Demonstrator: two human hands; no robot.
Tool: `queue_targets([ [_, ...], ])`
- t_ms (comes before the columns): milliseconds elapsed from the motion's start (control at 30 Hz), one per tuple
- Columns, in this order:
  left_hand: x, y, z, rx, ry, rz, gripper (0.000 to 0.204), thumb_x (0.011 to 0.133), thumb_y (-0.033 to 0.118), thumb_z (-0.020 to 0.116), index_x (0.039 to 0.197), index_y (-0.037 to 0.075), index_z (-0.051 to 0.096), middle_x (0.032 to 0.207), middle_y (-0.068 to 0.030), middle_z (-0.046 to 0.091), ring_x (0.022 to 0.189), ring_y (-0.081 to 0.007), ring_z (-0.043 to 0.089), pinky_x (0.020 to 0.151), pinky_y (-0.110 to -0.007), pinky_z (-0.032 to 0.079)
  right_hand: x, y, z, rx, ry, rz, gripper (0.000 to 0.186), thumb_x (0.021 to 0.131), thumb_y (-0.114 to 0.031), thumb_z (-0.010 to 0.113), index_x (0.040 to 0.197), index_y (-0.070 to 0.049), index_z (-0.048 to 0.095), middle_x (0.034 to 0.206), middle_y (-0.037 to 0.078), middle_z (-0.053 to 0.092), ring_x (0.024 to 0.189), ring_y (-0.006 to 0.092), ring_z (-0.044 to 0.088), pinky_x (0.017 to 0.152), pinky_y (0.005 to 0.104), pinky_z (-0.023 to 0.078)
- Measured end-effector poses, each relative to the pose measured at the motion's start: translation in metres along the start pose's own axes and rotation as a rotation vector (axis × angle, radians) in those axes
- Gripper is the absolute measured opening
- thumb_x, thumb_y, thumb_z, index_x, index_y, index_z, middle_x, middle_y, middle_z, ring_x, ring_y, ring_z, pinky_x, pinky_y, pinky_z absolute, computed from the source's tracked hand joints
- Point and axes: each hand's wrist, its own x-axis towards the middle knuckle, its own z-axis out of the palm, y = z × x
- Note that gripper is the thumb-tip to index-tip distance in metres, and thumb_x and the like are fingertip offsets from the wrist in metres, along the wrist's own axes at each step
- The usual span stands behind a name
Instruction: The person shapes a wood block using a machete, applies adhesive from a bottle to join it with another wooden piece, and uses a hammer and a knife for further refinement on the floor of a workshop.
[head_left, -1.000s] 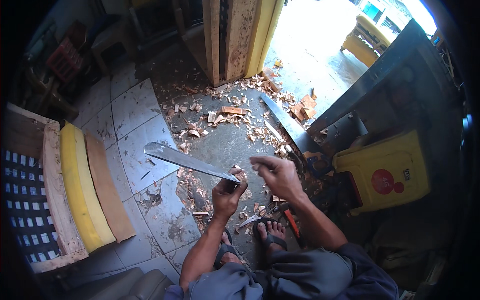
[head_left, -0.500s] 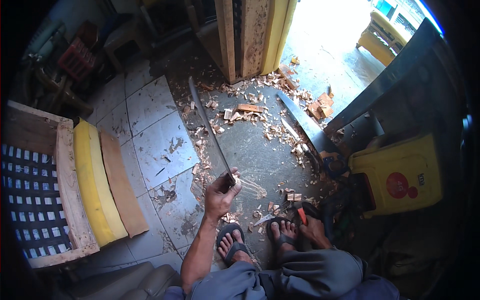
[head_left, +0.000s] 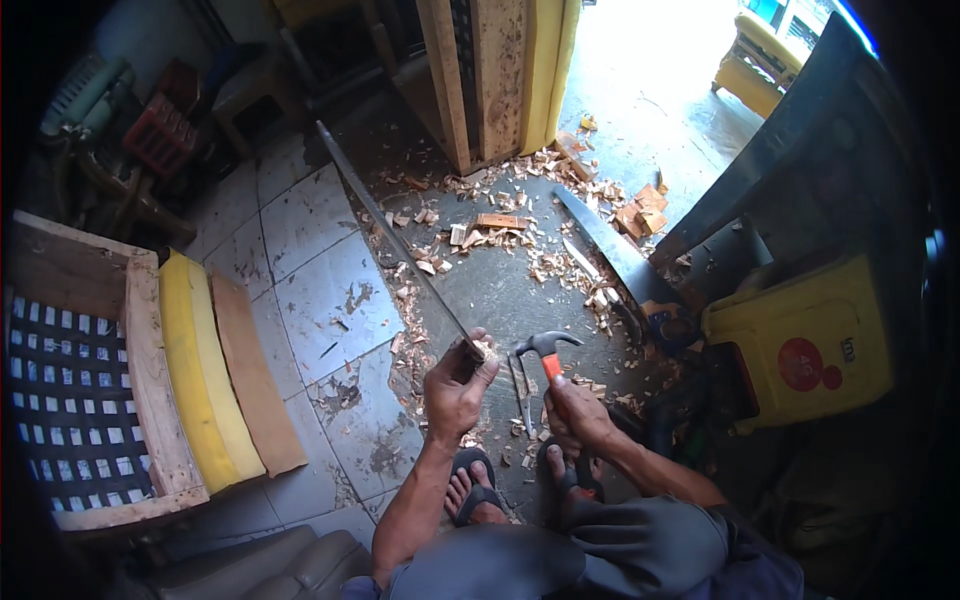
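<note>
My left hand (head_left: 458,393) is closed around the near end of a long, thin metal blade (head_left: 390,225), which slants up and away to the left. A pale bit of wood (head_left: 485,350) shows at the fingertips; how it joins the blade is hidden. My right hand (head_left: 580,412) grips the orange handle of a claw hammer (head_left: 548,343), its dark head raised close to the left hand. Below the hammer head, a slim, pointed metal tool (head_left: 523,395) lies on the floor; its exact kind is unclear.
Wood shavings (head_left: 540,262) and offcuts (head_left: 640,215) litter the concrete. A handsaw (head_left: 610,245) lies to the right, near a yellow plastic container (head_left: 800,350). At left stands a wooden frame (head_left: 150,380) with woven black straps and yellow padding. Another padded frame (head_left: 500,80) stands ahead by the bright doorway.
My right hand has lifted the hammer from beside my foot, up and left toward my left hand. The blade's far tip has swung left, and my left hand has shifted slightly right.
</note>
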Motion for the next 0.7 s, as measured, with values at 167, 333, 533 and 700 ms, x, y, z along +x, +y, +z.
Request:
queue_targets([
  [167,-0.009,0.003,0.0,-0.082,0.0,-0.073,0.039,0.094,-0.001,0.07,0.132,-0.001,0.062,0.117,-0.0049,0.07,0.104,-0.0098,0.064,0.089,-0.023,0.052,0.008,0.01,-0.009,-0.185,-0.024,-0.019,0.049,0.109,-0.051,0.038,0.09,-0.008,0.051,0.057,-0.001,0.041,0.039,0.0099,0.034,0.034,0.0281,0.028],
  [333,-0.009,0.002,0.0,-0.082,-0.031,-0.048,0.039,0.094,-0.003,0.07,0.132,-0.001,0.062,0.117,-0.0041,0.07,0.103,-0.0088,0.063,0.086,-0.022,0.052,-0.003,0.001,0.0,-0.221,0.053,-0.053,0.049,0.109,-0.05,0.037,0.087,-0.009,0.051,0.061,-0.001,0.046,0.044,0.0085,0.039,0.038,0.0265,0.032],
  [533,-0.012,-0.005,0.001,-0.045,-0.03,-0.074,0.04,0.094,-0.005,0.067,0.133,-0.002,0.059,0.119,-0.011,0.068,0.106,-0.0179,0.067,0.091,-0.031,0.059,-0.009,0.0,0.002,-0.27,0.052,-0.04,0.049,0.109,-0.05,0.037,0.087,-0.009,0.051,0.064,-0.001,0.048,0.046,0.0078,0.043,0.039,0.0257,0.034],
  [700,-0.013,-0.005,-0.004,-0.001,-0.037,-0.061,0.039,0.094,-0.006,0.067,0.132,-0.003,0.059,0.119,-0.0108,0.069,0.108,-0.0176,0.067,0.091,-0.03,0.058,-0.004,-0.001,0.002,-0.334,-0.018,-0.056,0.049,0.109,-0.051,0.037,0.087,-0.009,0.05,0.063,0.0,0.049,0.042,0.0091,0.042,0.037,0.0267,0.034],
])
